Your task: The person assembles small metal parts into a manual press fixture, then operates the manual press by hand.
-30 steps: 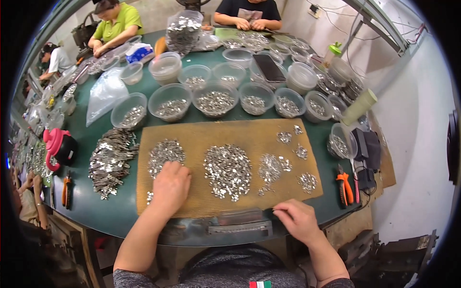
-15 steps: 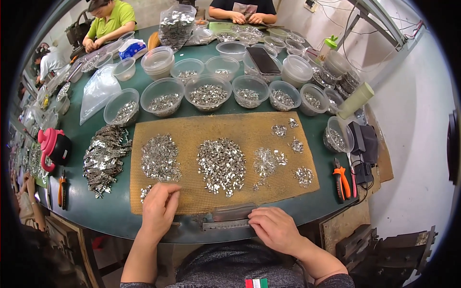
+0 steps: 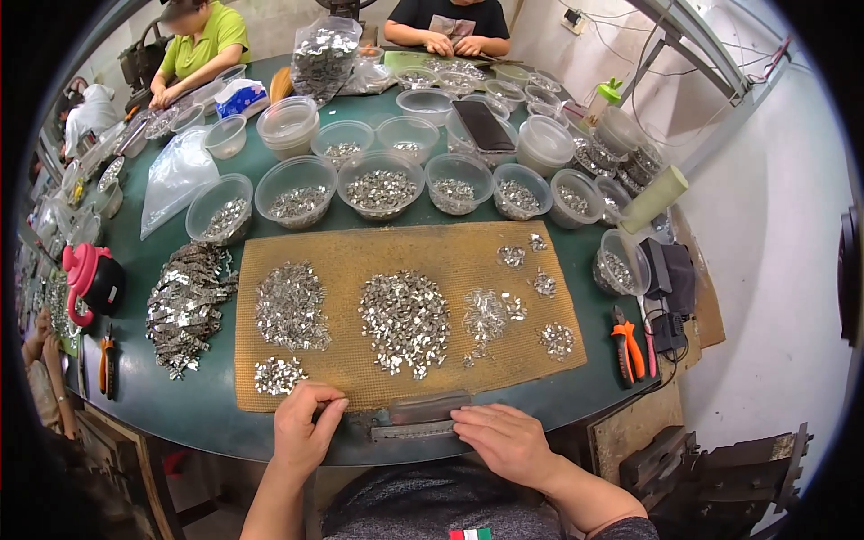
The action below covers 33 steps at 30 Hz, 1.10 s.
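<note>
At the mat's front edge, my left hand (image 3: 308, 425) has its fingers curled, thumb and forefinger close together; anything tiny between them is too small to make out. My right hand (image 3: 508, 441) closes over the right end of a narrow grooved metal strip (image 3: 400, 433), its fingertips pressed together there. Just behind the strip lies a greyish, see-through bar (image 3: 430, 408). Ahead of my left hand sits a small pile of metal pieces (image 3: 277, 375). Larger heaps of small metal pieces lie on the mat (image 3: 351, 247) at left (image 3: 292, 306) and middle (image 3: 405, 319), with looser ones (image 3: 486, 317) to the right.
Clear plastic bowls (image 3: 382, 186) of metal pieces line the mat's far side. A pile of metal strips (image 3: 187, 306), pliers (image 3: 107, 362) and a pink-lidded jug (image 3: 93, 279) stand left; orange-handled cutters (image 3: 627, 346) lie right. A phone (image 3: 483, 125) rests on bowls. Two people work across the table.
My left hand has drawn back toward me, uncovering the small pile at the mat's front left. My right hand stays at the strip. The whole view has shifted slightly.
</note>
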Tool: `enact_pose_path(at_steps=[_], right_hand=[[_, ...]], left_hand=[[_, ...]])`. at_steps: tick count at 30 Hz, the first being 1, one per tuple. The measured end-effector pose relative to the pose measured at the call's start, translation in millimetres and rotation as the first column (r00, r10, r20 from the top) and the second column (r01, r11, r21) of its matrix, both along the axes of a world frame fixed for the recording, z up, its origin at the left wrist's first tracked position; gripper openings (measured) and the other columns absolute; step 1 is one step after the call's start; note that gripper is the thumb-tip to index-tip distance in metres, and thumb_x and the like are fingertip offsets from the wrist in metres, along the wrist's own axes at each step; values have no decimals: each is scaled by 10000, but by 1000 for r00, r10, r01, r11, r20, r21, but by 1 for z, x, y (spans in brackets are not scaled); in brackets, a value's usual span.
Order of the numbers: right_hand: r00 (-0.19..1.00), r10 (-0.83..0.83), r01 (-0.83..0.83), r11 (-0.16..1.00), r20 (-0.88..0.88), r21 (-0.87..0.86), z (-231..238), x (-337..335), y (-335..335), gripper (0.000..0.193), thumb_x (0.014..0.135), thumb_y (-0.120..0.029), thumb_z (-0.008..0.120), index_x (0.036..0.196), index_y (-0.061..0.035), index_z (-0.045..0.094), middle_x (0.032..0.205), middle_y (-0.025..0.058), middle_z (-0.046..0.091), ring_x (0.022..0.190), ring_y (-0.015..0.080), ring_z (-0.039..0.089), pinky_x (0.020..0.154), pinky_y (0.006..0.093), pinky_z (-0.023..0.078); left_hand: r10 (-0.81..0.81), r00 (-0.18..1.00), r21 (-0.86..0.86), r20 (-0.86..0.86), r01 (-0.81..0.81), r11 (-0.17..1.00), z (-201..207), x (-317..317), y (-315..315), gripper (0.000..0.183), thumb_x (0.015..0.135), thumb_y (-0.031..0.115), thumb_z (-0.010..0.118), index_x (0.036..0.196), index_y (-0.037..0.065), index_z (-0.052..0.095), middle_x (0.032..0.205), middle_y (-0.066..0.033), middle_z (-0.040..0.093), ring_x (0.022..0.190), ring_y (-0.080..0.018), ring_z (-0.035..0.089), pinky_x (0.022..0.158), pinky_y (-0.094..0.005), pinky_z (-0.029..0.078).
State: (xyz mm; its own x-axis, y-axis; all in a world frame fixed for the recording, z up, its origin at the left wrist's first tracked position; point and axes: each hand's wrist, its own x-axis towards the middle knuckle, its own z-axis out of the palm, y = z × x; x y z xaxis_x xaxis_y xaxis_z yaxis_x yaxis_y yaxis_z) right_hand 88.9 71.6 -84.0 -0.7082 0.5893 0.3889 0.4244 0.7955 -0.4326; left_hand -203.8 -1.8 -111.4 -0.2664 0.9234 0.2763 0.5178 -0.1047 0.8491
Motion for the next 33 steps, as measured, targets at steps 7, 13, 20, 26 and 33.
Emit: enact_pose_path(at_steps=[7,13,20,26,33], right_hand=[[971,-234,228,968,-54,-105,-2,17,36,143,891,-98,742,1027,-53,748,995,95,747,867,275,732,738,358,586],[933,-354,357,933,65,-48,-17,6,60,117,871,-142,775,944,-65,724,884,72,695,739,272,691,658,363,552],[926,-377,377,923,17,-74,-20,11,65,113,863,-132,778,921,-67,706,842,65,683,705,267,685,617,361,541],[867,-488,400,805,-105,-438,-29,20,55,40,932,-42,699,952,-16,676,820,85,734,699,140,707,614,274,541],[882,-454,372,835,-124,-406,-27,20,44,95,951,-14,672,1045,3,675,904,74,756,749,120,693,691,269,549]], left_hand=[[9,999,-90,51,-4,996,-1,4,-9,139,876,26,767,1001,14,705,859,-102,699,724,-200,681,654,-304,533],[1,999,-121,39,3,993,-1,12,-14,156,864,60,782,1004,27,721,898,-111,738,783,-232,726,685,-337,555],[-190,972,25,-136,195,981,16,28,-1,118,840,65,791,946,60,739,910,-97,725,827,-267,699,711,-358,552],[-267,959,41,-97,272,961,9,36,-8,138,855,51,774,985,51,728,926,-91,711,831,-268,684,728,-368,550],[-263,965,-4,11,263,965,-4,46,-14,133,862,53,770,987,56,723,1006,-76,687,904,-263,673,760,-373,547]])
